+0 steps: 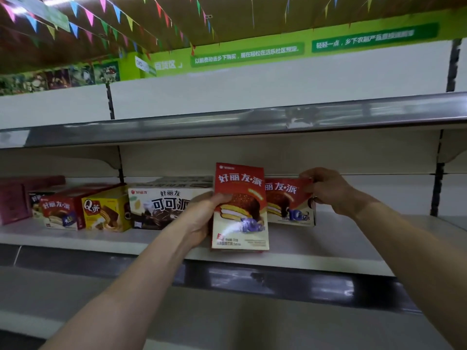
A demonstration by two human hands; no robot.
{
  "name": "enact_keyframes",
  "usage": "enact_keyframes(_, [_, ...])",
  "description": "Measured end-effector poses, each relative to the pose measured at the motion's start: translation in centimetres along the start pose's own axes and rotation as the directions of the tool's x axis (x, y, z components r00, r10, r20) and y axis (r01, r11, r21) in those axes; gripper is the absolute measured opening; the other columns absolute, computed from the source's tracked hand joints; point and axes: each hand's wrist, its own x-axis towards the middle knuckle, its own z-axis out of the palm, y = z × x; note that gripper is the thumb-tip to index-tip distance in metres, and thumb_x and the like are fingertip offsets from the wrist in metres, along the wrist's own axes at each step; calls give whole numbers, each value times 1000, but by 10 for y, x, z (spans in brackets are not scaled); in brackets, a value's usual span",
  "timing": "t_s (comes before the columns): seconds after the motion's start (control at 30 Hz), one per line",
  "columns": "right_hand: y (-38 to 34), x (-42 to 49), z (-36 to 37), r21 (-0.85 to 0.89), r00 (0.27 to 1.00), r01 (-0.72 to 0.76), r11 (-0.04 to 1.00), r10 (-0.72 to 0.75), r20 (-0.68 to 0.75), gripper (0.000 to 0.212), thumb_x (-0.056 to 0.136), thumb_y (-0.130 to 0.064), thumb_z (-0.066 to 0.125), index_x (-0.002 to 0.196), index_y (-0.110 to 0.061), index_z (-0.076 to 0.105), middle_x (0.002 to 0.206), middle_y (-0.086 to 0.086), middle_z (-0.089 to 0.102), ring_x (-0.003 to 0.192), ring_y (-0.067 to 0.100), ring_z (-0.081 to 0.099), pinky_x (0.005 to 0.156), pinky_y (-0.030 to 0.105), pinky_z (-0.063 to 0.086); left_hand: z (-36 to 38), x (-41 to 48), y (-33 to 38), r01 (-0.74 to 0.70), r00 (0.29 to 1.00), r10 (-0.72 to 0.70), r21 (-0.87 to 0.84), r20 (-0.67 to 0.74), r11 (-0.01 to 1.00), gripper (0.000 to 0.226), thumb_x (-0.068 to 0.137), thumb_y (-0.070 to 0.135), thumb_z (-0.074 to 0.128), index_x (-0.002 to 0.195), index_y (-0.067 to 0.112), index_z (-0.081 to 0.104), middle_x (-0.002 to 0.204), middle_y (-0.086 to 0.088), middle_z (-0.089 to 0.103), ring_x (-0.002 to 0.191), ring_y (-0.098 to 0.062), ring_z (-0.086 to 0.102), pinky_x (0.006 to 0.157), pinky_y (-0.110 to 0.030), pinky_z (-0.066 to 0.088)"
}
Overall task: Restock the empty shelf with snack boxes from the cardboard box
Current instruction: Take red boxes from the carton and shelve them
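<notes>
My left hand (202, 218) grips a red and cream snack box (240, 208) by its left edge and holds it upright in front of the white shelf (341, 243). Behind it a second red snack box (290, 203) stands on the shelf, and my right hand (326, 190) pinches its upper right corner. The cardboard box is out of view.
Left of my hands the shelf carries a white cocoa pie box (161, 205), a yellow box (106, 210), a small red box (63, 213) and a dark red box (15, 200). The shelf right of my right hand is bare. A grey shelf edge (227, 125) runs overhead.
</notes>
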Motion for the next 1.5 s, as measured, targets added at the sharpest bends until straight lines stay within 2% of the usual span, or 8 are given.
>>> enact_keyframes(0.3, [15, 44, 31, -115, 1000, 3, 993, -5, -16, 32, 91, 6, 51, 121, -4, 56, 121, 16, 57, 95, 21, 53, 55, 20, 41, 16, 32, -11, 90, 992, -95, 64, 78, 994, 16, 91, 18, 62, 102, 7, 62, 75, -12, 72, 63, -25, 68, 63, -34, 57])
enact_keyframes(0.47, [23, 67, 37, -218, 998, 3, 976, -18, -68, 37, 85, 9, 54, 119, -6, 55, 124, 18, 55, 89, 23, 55, 47, 19, 40, 18, 44, -21, 170, 974, -185, 117, 131, 978, 26, 90, 19, 63, 111, 4, 61, 82, -15, 70, 68, -28, 68, 70, -40, 57])
enact_keyframes(0.67, [20, 84, 38, -427, 995, 34, 904, -70, -70, 43, 84, 7, 57, 126, -4, 56, 134, 15, 52, 119, 30, 52, 93, 34, 48, 26, 61, -23, 185, 963, -211, 162, 166, 969, 22, 92, 20, 61, 109, 5, 59, 84, -16, 69, 67, -26, 67, 59, -32, 57])
enact_keyframes(0.97, [21, 73, 42, -686, 974, 112, 718, -217, -68, 39, 88, -4, 58, 127, -6, 54, 138, 21, 32, 106, 38, 57, 96, 35, 44, 25, 62, -23, 149, 962, -169, 106, 214, 983, 22, 93, 18, 59, 114, 10, 58, 84, -13, 71, 69, -25, 69, 58, -33, 58])
enact_keyframes(1.1, [11, 58, 26, -579, 942, 164, 799, -301, -148, 34, 96, -19, 52, 126, -3, 55, 134, 19, 44, 109, 33, 55, 93, 33, 44, 25, 59, -20, 101, 955, -107, 36, 275, 994, 25, 94, 16, 58, 119, 19, 58, 96, -14, 72, 80, -27, 69, 70, -39, 58])
enact_keyframes(1.23, [-5, 20, 17, -13, 993, -85, 996, 86, 86, 40, 95, -45, 50, 102, -9, 65, 91, 9, 72, 86, 22, 68, 74, 33, 55, 26, 56, -19, 47, 945, -50, 17, 322, 999, 37, 94, 17, 58, 130, 24, 53, 118, -21, 66, 92, -33, 66, 84, -48, 53])
enact_keyframes(1.33, [1, 6, 17, -35, 955, -94, 995, 100, 278, 27, 92, -42, 58, 103, -19, 65, 92, 3, 74, 85, 15, 69, 66, 26, 53, 26, 52, -18, 42, 942, -39, -2, 333, 999, 33, 94, 18, 56, 127, 24, 54, 117, -20, 67, 92, -32, 66, 84, -47, 53])
enact_keyframes(1.5, [-3, -1, 17, 73, 992, -12, 997, 3, 128, 21, 92, -30, 63, 97, -10, 65, 83, 5, 72, 68, 11, 67, 54, 20, 52, 31, 47, -28, 16, 963, -52, 137, 263, 990, 23, 95, 23, 57, 116, 15, 61, 104, -9, 72, 92, -22, 69, 84, -38, 54])
